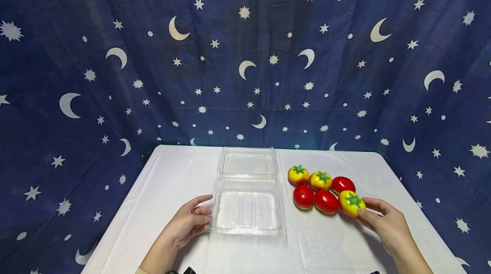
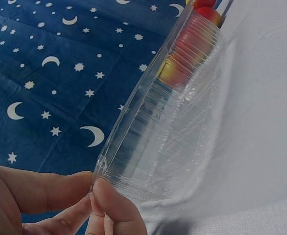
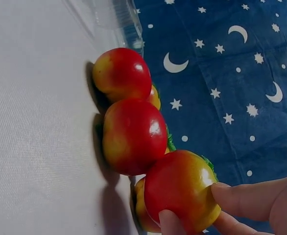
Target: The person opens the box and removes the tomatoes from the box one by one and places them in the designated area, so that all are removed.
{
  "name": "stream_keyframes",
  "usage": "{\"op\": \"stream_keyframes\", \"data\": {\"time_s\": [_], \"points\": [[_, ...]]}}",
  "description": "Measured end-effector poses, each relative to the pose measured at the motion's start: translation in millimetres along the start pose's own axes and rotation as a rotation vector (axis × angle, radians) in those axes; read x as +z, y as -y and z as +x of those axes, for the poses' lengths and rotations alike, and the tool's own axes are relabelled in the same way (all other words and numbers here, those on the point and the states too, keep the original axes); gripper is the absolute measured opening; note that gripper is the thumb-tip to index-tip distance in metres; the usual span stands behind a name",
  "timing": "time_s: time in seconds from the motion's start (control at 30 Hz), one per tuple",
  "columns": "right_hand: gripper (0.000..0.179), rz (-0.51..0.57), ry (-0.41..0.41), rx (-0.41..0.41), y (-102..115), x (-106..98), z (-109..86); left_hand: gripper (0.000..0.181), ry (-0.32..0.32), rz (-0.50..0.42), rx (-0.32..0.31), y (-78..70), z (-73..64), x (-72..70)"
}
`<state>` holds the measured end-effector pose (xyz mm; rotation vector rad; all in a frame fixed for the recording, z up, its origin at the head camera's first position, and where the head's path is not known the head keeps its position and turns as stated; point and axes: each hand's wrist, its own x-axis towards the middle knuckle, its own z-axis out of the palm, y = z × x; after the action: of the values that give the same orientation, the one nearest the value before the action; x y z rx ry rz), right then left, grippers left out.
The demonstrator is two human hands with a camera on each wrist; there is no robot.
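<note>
My left hand (image 1: 189, 220) pinches the left rim of a clear plastic clamshell box (image 1: 247, 212) between thumb and fingers, as the left wrist view shows close up. The box lies unfolded, its lid (image 1: 248, 165) laid back behind the base. In my right hand (image 1: 387, 225) is a yellow-and-red toy tomato (image 1: 351, 204) with a green leafy top, gripped by thumb and fingertips from its right side. The right wrist view has this tomato (image 3: 178, 188) at the near end of the group, partly covering another one.
Several more toy tomatoes stand close together right of the box: two yellow ones with green tops, a yellow tomato (image 1: 298, 175) at the back left among them, and red ones, such as a red tomato (image 1: 303, 197) in front. A star-and-moon cloth (image 1: 245, 82) hangs behind the white table (image 1: 168, 171).
</note>
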<state>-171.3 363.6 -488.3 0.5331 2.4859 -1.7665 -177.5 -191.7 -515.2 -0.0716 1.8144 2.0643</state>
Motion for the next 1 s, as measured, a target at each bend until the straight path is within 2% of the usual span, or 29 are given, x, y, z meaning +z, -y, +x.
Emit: {"op": "stream_keyframes", "data": {"time_s": [0.37,0.73,1.0], "points": [[0.064,-0.038,-0.005,0.029,-4,0,5.8,0.082,-0.006,-0.005,-0.003,0.1,-0.5,0.6],[0.068,0.016,-0.023,0.095,-11,2,14.0,0.082,-0.018,0.01,-0.001,-0.6,-0.2,1.2],[0.07,0.024,-0.032,0.096,-13,4,15.7,0.082,-0.008,-0.001,-0.004,-1.2,-0.9,0.8]]}}
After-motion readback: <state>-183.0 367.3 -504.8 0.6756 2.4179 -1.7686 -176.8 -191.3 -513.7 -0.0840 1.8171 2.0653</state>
